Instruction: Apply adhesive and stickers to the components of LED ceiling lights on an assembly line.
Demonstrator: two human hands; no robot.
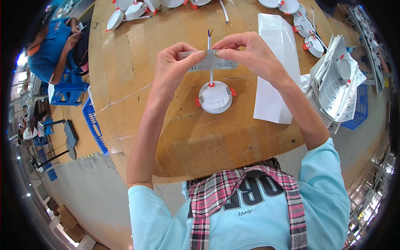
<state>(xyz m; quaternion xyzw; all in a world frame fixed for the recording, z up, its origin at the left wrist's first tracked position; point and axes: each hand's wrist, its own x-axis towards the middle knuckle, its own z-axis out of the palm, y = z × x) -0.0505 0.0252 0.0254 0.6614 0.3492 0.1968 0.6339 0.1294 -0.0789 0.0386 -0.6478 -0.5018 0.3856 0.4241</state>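
A round white downlight [215, 100] with red-tipped spring clips lies on the brown table in front of me. Its white cable [211, 77] runs away from me and ends in bare coloured wires. Across that cable lies a silver-grey printed label [227, 63]. My left hand [177, 62] pinches the label just left of the cable, thumb on top. My right hand [246, 52] pinches it on the right side, the two thumbs almost meeting over the cable. The fingers beneath the label are partly hidden.
A white glossy sheet [275, 71] lies to the right. More downlights [125, 14] line the far edge and far right [313, 46]. A stack of printed leaflets [333, 83] sits at the right edge, near a blue crate [358, 110]. A co-worker in blue [52, 50] sits at left.
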